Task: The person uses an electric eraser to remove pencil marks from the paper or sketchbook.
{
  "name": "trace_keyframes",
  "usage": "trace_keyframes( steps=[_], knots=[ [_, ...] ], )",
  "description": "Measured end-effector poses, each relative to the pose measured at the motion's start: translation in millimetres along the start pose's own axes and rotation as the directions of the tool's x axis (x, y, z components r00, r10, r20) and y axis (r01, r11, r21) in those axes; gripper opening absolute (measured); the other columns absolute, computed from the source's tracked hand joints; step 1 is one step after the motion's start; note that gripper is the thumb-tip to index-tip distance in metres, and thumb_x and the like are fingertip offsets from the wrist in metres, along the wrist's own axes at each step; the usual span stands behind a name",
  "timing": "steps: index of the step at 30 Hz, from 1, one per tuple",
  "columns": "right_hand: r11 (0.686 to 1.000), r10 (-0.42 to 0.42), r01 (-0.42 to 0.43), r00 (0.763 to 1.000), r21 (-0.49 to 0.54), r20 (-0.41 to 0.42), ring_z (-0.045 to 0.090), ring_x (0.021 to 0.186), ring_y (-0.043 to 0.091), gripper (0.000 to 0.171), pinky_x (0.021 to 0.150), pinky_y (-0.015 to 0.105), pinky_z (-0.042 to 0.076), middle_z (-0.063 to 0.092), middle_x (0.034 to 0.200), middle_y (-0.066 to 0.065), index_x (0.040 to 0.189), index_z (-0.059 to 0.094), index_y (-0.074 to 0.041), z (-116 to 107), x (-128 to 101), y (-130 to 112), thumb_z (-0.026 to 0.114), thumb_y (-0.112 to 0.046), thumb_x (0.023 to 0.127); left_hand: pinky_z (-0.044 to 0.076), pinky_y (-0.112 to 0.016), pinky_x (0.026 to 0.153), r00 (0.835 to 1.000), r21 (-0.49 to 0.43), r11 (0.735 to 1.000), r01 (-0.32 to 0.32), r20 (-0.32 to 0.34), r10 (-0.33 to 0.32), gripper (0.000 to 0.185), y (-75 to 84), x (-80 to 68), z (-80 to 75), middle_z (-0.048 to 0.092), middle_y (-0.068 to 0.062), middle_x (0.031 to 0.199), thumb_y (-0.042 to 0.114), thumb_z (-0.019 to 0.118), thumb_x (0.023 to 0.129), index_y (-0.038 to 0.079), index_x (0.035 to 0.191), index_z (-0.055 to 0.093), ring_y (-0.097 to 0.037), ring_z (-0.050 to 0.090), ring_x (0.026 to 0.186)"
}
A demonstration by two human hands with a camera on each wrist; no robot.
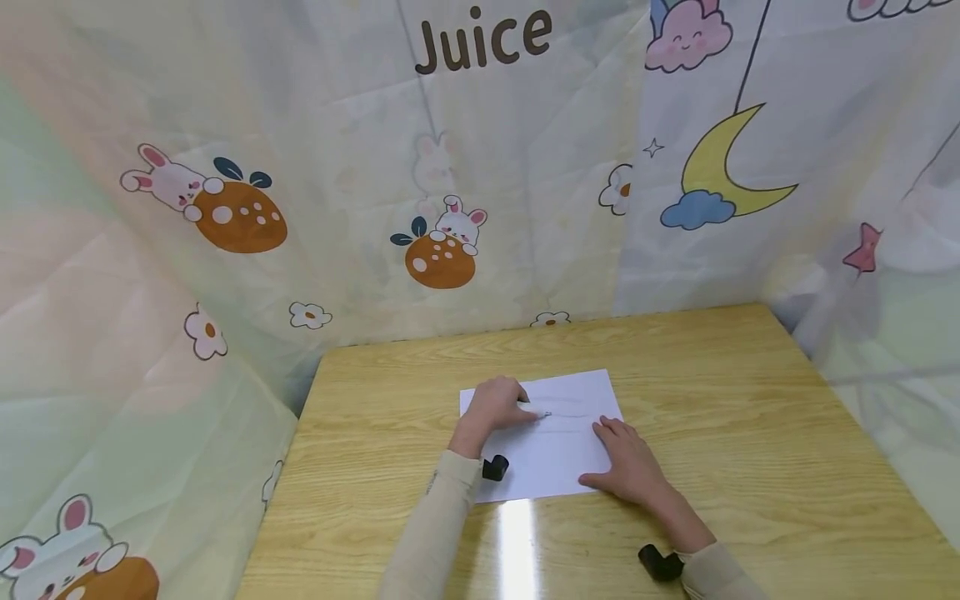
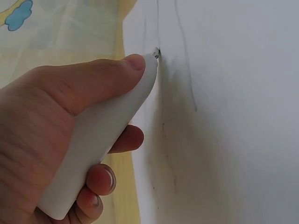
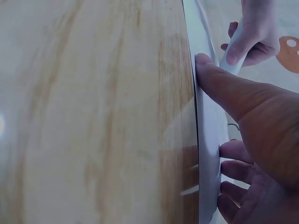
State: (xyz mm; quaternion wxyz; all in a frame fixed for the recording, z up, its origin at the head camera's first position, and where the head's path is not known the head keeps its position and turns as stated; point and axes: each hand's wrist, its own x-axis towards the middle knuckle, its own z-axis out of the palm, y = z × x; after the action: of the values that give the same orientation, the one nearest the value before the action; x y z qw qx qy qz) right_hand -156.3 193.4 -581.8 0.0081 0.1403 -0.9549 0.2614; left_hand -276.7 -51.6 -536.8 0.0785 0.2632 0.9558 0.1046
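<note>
The left hand (image 1: 491, 406) is gripping a white pen (image 2: 100, 133), tip touching the paper sheet (image 1: 551, 454), while the right hand (image 1: 628, 465), fingers flat, is pinning that sheet to the worktop (image 1: 750, 433) beside it, steadying it.

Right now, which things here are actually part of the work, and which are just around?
In use:
left hand gripping a white pen
sheet of paper
right hand resting flat on it

Just around:
wooden table
cartoon curtain
</note>
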Motion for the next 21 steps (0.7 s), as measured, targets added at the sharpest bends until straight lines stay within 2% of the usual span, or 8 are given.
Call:
trace_keyframes(
  steps=[7, 11, 17, 21],
  knots=[
    [1.0, -0.002, 0.002, 1.0, -0.011, 0.008, 0.037, 0.129, 0.046, 0.09, 0.102, 0.059, 0.031, 0.044, 0.14, 0.029, 0.135, 0.049, 0.009, -0.2, 1.4, -0.3, 0.083, -0.045, 0.071, 0.046, -0.024, 0.06, 1.0, 0.012, 1.0, 0.015, -0.003, -0.015, 0.032, -2.4, -1.2, -2.6, 0.071, 0.011, 0.088, 0.049, 0.078, 0.077, 0.022, 0.094, 0.08, -0.005, 0.059, 0.071],
    [1.0, -0.004, 0.004, 1.0, -0.009, 0.002, 0.037, 0.129, 0.046, 0.091, 0.101, 0.06, 0.031, 0.044, 0.139, 0.028, 0.135, 0.049, 0.009, -0.3, 2.3, -0.1, 0.083, -0.046, 0.071, 0.044, -0.023, 0.058, 1.0, -0.02, 1.0, -0.009, -0.006, 0.009, 0.03, -2.0, 1.1, -2.5, 0.071, 0.011, 0.086, 0.048, 0.079, 0.077, 0.021, 0.093, 0.08, -0.003, 0.056, 0.066],
    [1.0, -0.011, 0.011, 1.0, -0.011, -0.008, 0.037, 0.129, 0.046, 0.091, 0.102, 0.059, 0.031, 0.045, 0.139, 0.028, 0.135, 0.049, 0.009, 1.3, 1.8, 2.8, 0.083, -0.046, 0.071, 0.042, -0.023, 0.056, 1.0, -0.003, 1.0, 0.024, -0.01, -0.024, 0.031, -2.2, 1.3, -3.2, 0.071, 0.011, 0.085, 0.048, 0.08, 0.076, 0.022, 0.092, 0.08, -0.003, 0.053, 0.063],
    [1.0, -0.013, 0.013, 1.0, -0.016, -0.011, 0.038, 0.129, 0.046, 0.092, 0.101, 0.059, 0.031, 0.045, 0.139, 0.028, 0.135, 0.05, 0.009, 2.9, 0.8, 4.6, 0.083, -0.048, 0.07, 0.043, -0.024, 0.056, 1.0, 0.01, 1.0, 0.014, -0.001, -0.014, 0.032, -0.7, 1.1, -3.6, 0.072, 0.009, 0.087, 0.048, 0.08, 0.077, 0.021, 0.094, 0.08, -0.004, 0.054, 0.064]
  ],
)
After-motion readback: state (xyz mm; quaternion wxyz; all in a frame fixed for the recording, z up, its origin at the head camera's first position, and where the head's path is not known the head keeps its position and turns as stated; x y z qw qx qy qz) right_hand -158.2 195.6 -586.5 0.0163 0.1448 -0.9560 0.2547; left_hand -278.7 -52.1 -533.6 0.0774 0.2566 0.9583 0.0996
